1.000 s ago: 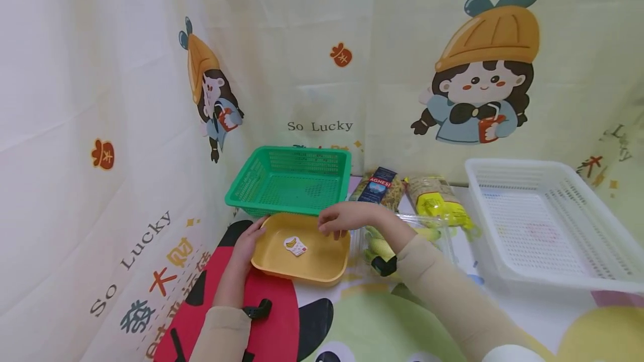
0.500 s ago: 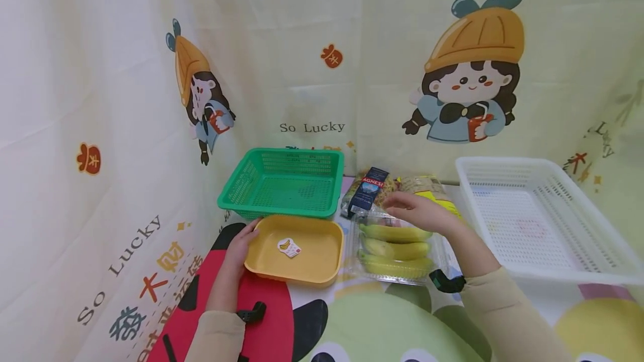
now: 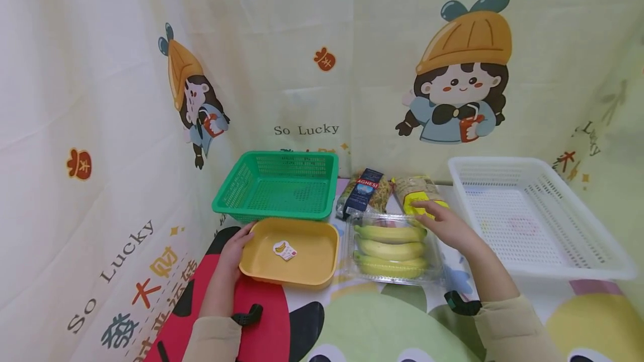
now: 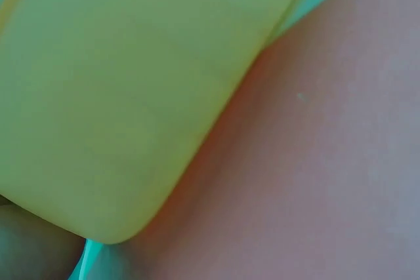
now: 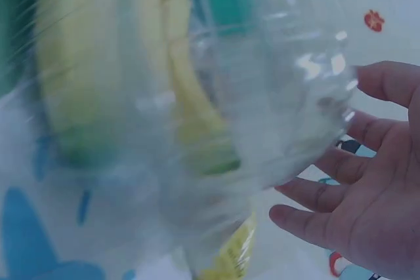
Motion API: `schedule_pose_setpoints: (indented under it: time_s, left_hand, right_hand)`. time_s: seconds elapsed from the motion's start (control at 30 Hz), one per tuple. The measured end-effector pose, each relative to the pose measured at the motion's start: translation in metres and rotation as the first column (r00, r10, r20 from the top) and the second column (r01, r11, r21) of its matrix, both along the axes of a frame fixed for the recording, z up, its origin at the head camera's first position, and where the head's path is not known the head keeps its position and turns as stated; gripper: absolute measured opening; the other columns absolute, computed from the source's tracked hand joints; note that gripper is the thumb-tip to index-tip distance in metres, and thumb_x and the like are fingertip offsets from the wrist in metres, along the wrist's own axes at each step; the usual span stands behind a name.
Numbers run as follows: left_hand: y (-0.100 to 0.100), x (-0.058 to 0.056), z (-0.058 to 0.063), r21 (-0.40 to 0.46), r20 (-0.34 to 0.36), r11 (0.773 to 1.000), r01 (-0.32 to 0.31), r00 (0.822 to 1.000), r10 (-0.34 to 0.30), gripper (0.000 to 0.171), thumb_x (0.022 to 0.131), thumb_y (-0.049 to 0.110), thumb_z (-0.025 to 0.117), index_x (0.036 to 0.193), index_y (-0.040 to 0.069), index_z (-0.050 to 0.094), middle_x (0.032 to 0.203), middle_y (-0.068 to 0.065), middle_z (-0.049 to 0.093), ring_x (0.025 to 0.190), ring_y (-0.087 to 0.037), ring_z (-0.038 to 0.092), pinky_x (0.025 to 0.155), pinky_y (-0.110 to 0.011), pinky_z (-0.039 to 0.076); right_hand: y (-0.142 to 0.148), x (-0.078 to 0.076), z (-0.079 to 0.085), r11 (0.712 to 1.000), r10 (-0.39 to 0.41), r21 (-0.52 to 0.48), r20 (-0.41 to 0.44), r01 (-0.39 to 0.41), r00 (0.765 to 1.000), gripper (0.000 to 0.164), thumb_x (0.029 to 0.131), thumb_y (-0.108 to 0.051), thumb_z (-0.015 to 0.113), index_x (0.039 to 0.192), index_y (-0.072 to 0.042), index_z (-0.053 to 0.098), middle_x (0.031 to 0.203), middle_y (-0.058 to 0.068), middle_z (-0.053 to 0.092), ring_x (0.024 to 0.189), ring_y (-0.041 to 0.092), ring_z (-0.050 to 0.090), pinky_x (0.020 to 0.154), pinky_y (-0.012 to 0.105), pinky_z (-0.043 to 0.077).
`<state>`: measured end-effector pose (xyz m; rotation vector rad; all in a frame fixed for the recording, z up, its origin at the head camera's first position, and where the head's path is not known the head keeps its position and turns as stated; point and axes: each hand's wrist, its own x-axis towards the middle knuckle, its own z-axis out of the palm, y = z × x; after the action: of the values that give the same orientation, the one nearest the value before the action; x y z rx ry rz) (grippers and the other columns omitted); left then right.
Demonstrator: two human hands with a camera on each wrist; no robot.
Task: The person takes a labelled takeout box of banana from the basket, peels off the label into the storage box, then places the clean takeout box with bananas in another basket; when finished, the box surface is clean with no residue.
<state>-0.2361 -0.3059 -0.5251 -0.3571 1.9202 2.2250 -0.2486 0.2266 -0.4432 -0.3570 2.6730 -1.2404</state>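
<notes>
My left hand (image 3: pixel 233 248) holds the left side of a yellow-orange plastic basin (image 3: pixel 317 256), its fingers up at the rim. A small sticker with a banana print (image 3: pixel 284 250) lies on the basin's floor. In the left wrist view, the basin's wall (image 4: pixel 125 96) fills most of the picture against the palm. To the right sits a clear plastic clamshell box (image 3: pixel 436 272) with bananas (image 3: pixel 392 249) inside. My right hand (image 3: pixel 445 227) is at the box's far right side with fingers spread and stretched; the right wrist view shows the fingertips at the box's edge, contact uncertain.
Behind the basin stands a green basket (image 3: pixel 282 194). An AGNESI pasta bag (image 3: pixel 364 191) and a yellow-labelled bag (image 3: pixel 417 191) lie behind the clamshell. At the right is a large white basket (image 3: pixel 513 222). A printed curtain (image 3: pixel 372 99) hangs close behind and to the left.
My right hand has moved right, from above the basin across the clamshell to its far right side. The left hand stays on the basin. The view has shifted slightly.
</notes>
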Motion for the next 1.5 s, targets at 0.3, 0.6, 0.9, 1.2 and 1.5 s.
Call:
schedule_pose_setpoints:
  time_s: [0.3,0.6,0.9,1.2,1.5]
  left_hand:
    - [-0.014,0.001,0.006,-0.02,0.028,0.999,-0.032,0.999,0.033,0.05,0.106,0.023,0.043,0.155,0.021,0.034,0.163,-0.001,0.026,0.144,-0.021,0.032,0.108,-0.025,0.041]
    - [-0.036,-0.004,-0.002,-0.044,-0.008,0.998,0.036,0.999,-0.037,0.053,0.106,0.029,0.041,0.157,0.021,0.028,0.163,-0.006,0.026,0.14,-0.018,0.037,0.112,-0.03,0.039]
    - [-0.021,0.001,0.027,-0.58,-0.083,0.792,-0.19,0.981,0.174,0.052,0.106,0.038,0.032,0.151,0.013,0.041,0.159,-0.014,0.035,0.149,-0.036,0.025,0.121,-0.053,0.023]
    - [0.041,0.02,0.058,-0.588,-0.489,0.64,-0.495,0.847,0.206,0.035,0.105,0.025,0.041,0.12,0.006,0.066,0.113,-0.015,0.062,0.096,-0.026,0.052,0.085,-0.041,0.043]
    - [0.124,0.02,0.063,-0.61,-0.414,0.77,-0.188,0.904,-0.108,0.026,0.103,0.026,0.051,0.119,0.017,0.069,0.122,-0.003,0.065,0.11,-0.021,0.059,0.096,-0.042,0.049]
  right_hand:
    - [0.017,0.01,-0.024,0.999,-0.032,-0.037,0.017,0.033,0.999,0.053,0.104,-0.035,0.049,0.147,-0.005,0.04,0.151,0.028,0.04,0.134,0.054,0.04,0.102,0.068,0.039]
    - [0.026,0.014,-0.036,0.996,-0.028,-0.09,0.036,0.031,0.999,0.053,0.103,-0.031,0.052,0.149,-0.009,0.039,0.153,0.025,0.036,0.13,0.054,0.046,0.101,0.065,0.043]
    - [0.028,0.015,-0.039,0.995,-0.019,-0.102,0.065,0.025,0.998,0.054,0.102,-0.036,0.052,0.15,-0.015,0.038,0.156,0.024,0.033,0.13,0.053,0.048,0.098,0.064,0.046]
    - [0.026,0.015,-0.039,0.996,-0.023,-0.089,0.069,0.029,0.997,0.054,0.102,-0.033,0.054,0.15,-0.015,0.039,0.154,0.026,0.034,0.127,0.052,0.05,0.096,0.062,0.048]
    - [0.027,0.017,-0.04,0.996,-0.028,-0.084,0.062,0.033,0.998,0.054,0.101,-0.032,0.055,0.15,-0.015,0.038,0.154,0.027,0.034,0.127,0.052,0.051,0.096,0.061,0.049]
